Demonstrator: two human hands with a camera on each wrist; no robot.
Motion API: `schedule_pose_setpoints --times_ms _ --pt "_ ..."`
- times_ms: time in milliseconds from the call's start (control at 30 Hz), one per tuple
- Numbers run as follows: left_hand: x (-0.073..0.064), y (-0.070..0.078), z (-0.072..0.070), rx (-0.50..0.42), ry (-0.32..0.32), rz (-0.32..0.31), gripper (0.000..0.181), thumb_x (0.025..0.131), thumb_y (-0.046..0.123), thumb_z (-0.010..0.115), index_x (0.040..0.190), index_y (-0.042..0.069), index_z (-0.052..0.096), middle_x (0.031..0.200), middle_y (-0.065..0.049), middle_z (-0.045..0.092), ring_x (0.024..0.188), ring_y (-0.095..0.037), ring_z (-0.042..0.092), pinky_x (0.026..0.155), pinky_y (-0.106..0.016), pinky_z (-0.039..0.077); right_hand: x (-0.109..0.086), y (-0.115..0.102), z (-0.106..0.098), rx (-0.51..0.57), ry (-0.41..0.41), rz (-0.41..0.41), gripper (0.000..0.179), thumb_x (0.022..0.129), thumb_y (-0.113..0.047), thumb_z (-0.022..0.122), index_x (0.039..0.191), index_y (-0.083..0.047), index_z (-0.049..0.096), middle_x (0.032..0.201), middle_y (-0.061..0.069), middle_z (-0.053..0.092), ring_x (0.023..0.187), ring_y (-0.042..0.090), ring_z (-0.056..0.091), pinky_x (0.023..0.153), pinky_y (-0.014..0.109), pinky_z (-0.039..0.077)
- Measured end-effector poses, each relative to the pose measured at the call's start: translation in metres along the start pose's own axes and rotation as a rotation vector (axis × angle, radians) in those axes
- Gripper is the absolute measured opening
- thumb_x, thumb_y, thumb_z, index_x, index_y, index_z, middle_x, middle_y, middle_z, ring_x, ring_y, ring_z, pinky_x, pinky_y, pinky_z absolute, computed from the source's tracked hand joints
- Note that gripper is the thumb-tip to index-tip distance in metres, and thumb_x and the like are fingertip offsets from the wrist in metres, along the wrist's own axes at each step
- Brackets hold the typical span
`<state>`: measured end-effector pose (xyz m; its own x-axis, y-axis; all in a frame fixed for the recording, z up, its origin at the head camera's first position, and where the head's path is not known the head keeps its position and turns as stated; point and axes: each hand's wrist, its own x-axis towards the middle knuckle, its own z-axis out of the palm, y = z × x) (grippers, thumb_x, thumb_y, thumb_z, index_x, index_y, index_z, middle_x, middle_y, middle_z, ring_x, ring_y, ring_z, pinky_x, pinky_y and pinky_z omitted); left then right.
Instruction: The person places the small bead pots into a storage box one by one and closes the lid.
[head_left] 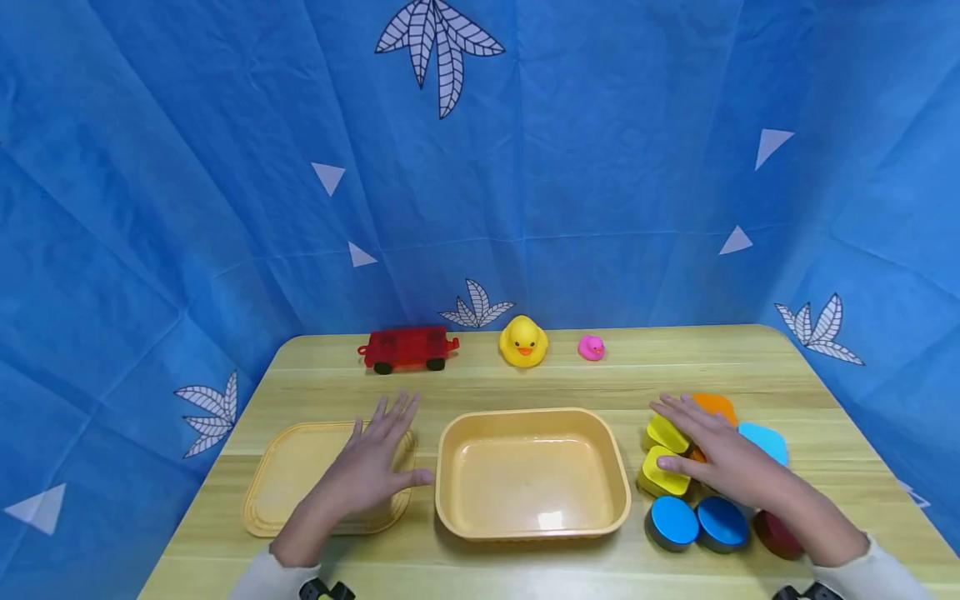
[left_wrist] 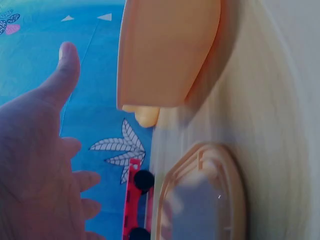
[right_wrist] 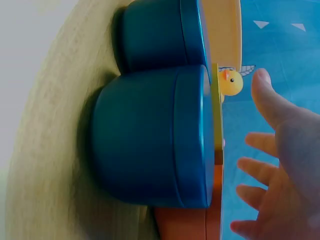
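My left hand [head_left: 372, 471] hovers with spread fingers over a flat, pale yellow lid [head_left: 296, 475]. Nothing is in its grasp; the left wrist view shows the bare palm beside the tub. Between the hands a rectangular cream tub [head_left: 534, 475] stands with its opening up. On the other side, my right hand [head_left: 720, 454] is held above a group of small tins and boxes, fingers stretched out and holding nothing. Below it are yellow boxes [head_left: 663, 473], round blue tins [head_left: 672, 522], an orange box [head_left: 715, 407], a light blue one [head_left: 763, 442] and a dark red tin [head_left: 777, 535].
Along the back of the wooden table [head_left: 480, 387] stand a red toy wagon [head_left: 408, 348], a yellow rubber duck [head_left: 523, 341] and a small pink duck [head_left: 592, 347]. A blue cloth [head_left: 600, 167] with leaf prints hangs behind the table and at both sides.
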<state>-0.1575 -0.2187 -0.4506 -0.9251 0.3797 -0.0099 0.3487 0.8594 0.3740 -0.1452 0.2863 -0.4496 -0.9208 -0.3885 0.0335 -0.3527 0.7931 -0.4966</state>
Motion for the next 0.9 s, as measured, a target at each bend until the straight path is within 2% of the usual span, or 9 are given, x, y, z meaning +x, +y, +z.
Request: schedule_pose_setpoints --times_ms 233,400,667,767,900 --pt "-0.004 0.015 0.005 -0.172 -0.100 0.034 0.120 0.082 0.059 0.079 0.167 0.028 0.001 0.174 0.003 0.004 0.159 -0.031 -0.003 0.123 -0.066 0.005 -0.006 0.003 -0.007 0.085 -0.044 -0.049 0.070 0.093 -0.042 0.074 0.153 -0.015 0.050 0.162 0.024 0.035 0.147 0.059 0.022 0.101 0.084 0.030" --pt "-0.005 0.022 0.013 -0.250 -0.154 0.073 0.125 0.078 0.057 0.083 0.167 0.025 0.002 0.174 -0.005 0.006 0.159 -0.035 0.001 0.123 -0.066 0.008 -0.007 0.008 -0.007 0.122 -0.068 -0.115 0.068 0.091 -0.040 0.077 0.150 -0.017 0.054 0.162 0.025 0.035 0.145 0.062 0.020 0.098 0.086 0.029" --pt "-0.005 0.026 0.023 -0.252 -0.200 0.141 0.132 0.074 0.060 0.083 0.167 0.019 -0.001 0.174 -0.011 0.003 0.158 -0.037 0.002 0.123 -0.065 0.014 -0.006 0.013 -0.011 0.131 -0.093 -0.195 0.067 0.086 -0.034 0.081 0.147 -0.019 0.058 0.160 0.028 0.033 0.142 0.067 0.017 0.094 0.088 0.029" --pt "-0.005 0.026 0.025 -0.253 -0.200 0.134 0.134 0.073 0.061 0.083 0.167 0.018 -0.002 0.174 -0.011 0.004 0.159 -0.036 0.003 0.123 -0.063 0.017 -0.005 0.014 -0.013 0.137 -0.116 -0.207 0.066 0.086 -0.033 0.081 0.146 -0.019 0.059 0.160 0.030 0.032 0.142 0.067 0.016 0.094 0.088 0.030" --pt "-0.005 0.025 0.026 -0.250 -0.200 0.113 0.135 0.073 0.061 0.084 0.167 0.021 -0.003 0.174 -0.010 0.004 0.159 -0.034 0.004 0.121 -0.063 0.026 -0.003 0.012 -0.016 0.148 -0.151 -0.219 0.067 0.084 -0.032 0.083 0.145 -0.016 0.060 0.160 0.032 0.030 0.141 0.069 0.015 0.094 0.087 0.032"
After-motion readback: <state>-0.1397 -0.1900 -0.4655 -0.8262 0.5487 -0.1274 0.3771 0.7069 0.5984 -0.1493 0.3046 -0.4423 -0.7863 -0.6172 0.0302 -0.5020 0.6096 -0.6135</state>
